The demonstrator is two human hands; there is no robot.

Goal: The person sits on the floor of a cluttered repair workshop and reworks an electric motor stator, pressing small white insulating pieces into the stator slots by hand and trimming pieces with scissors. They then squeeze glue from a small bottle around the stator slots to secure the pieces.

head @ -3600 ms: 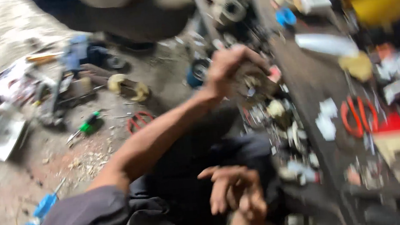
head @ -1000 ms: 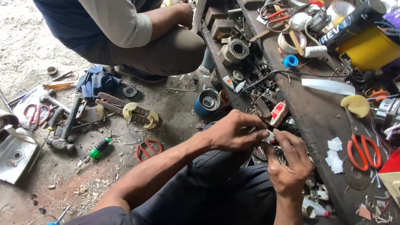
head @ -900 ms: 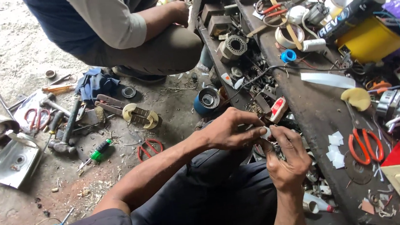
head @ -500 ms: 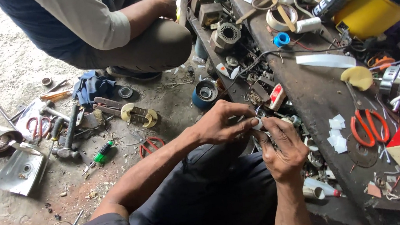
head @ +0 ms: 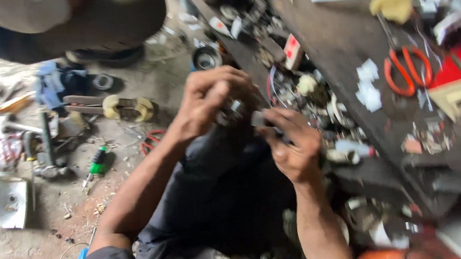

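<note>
While one orange scissors (head: 407, 69) lies aside, two hands, left (head: 210, 104) and right (head: 293, 146), pinch one small part (head: 257, 118)

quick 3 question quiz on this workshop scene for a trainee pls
1. True or false: the orange-handled scissors lie on the floor.
2. The left hand and right hand meet over: A) the floor tools B) the person's lap, beside the workbench C) the red surface.
3. What colour is the handle of the screwdriver on the floor?

Key: 1 false, they lie on the workbench. 2 B. 3 green.
</note>
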